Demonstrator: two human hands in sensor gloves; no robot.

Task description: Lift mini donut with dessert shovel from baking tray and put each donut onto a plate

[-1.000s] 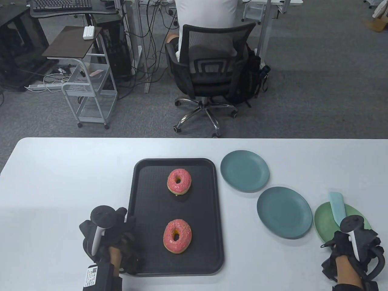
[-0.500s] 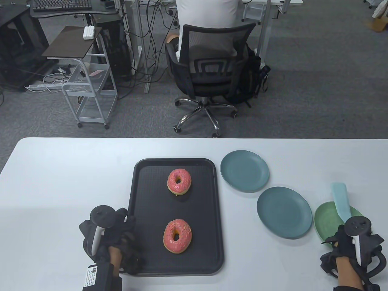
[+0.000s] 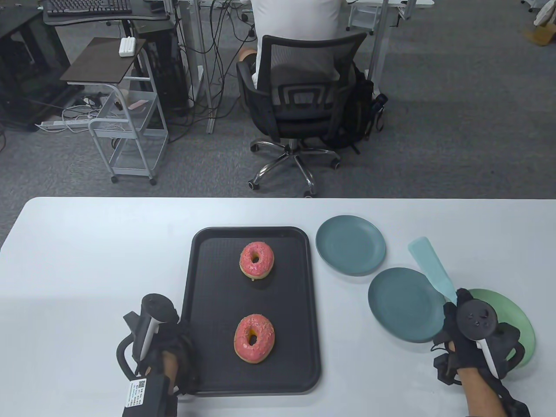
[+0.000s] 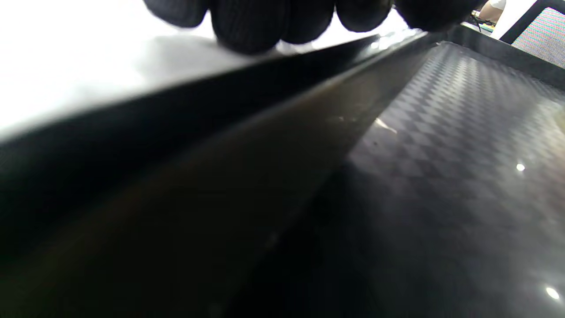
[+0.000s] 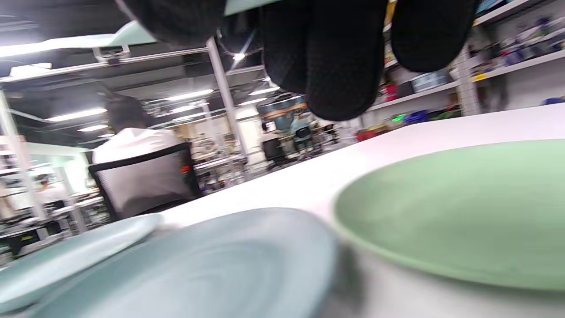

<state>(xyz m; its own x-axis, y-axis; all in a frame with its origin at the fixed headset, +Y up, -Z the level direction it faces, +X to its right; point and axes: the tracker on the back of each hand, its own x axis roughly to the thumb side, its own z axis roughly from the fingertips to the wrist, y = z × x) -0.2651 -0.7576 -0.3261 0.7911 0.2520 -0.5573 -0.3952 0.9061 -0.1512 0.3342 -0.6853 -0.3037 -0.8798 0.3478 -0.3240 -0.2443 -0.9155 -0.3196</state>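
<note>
Pink, black, teal and green on a white surface [image 3: 87, 243]

Two pink-iced donuts [image 3: 256, 259] [image 3: 254, 338] with coloured sprinkles are set on a black baking tray [image 3: 204, 278] patterned with fine diamonds. Two plates [image 3: 350, 244] [image 3: 402, 304] are coloured dull teal, a third plate [image 3: 519, 321] pale green. The dessert shovel [image 3: 430, 267] is pale blue; the gloved fingers [image 5: 335, 57] are black.

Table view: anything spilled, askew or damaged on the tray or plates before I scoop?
Nothing stands out. Both donuts sit whole on the tray, which lies square on the table, and the three plates are bare, with no spills.
</note>
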